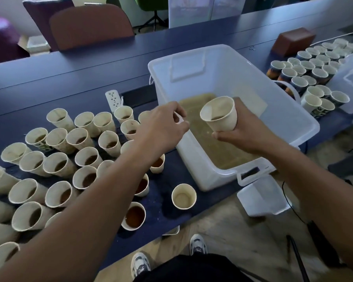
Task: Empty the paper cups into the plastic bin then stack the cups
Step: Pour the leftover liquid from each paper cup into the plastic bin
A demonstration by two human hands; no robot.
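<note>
Now my right hand [245,131] grips a paper cup [219,113], tilted, above the plastic bin [293,119], which holds brownish liquid. My left hand [161,127] hovers at the bin's left wall, fingers curled together; I cannot tell if it pinches something. Many filled cups [69,159] stand along the table's [69,78] near left edge.

Readable text: none anywhere in view.
Held paper cup [219,113]: plain outside, no print, gripped in the right hand's fingers [219,135].
Printed cups [314,64]: on the counter [90,78] far beyond the right fingers; dark and orange patterns, too small and blurred to read.
Cup with green-and-black print [38,139]: left of the left hand's fingers [179,115]; marks illegible.
Plastic bin [293,119]: no label seen.
</note>
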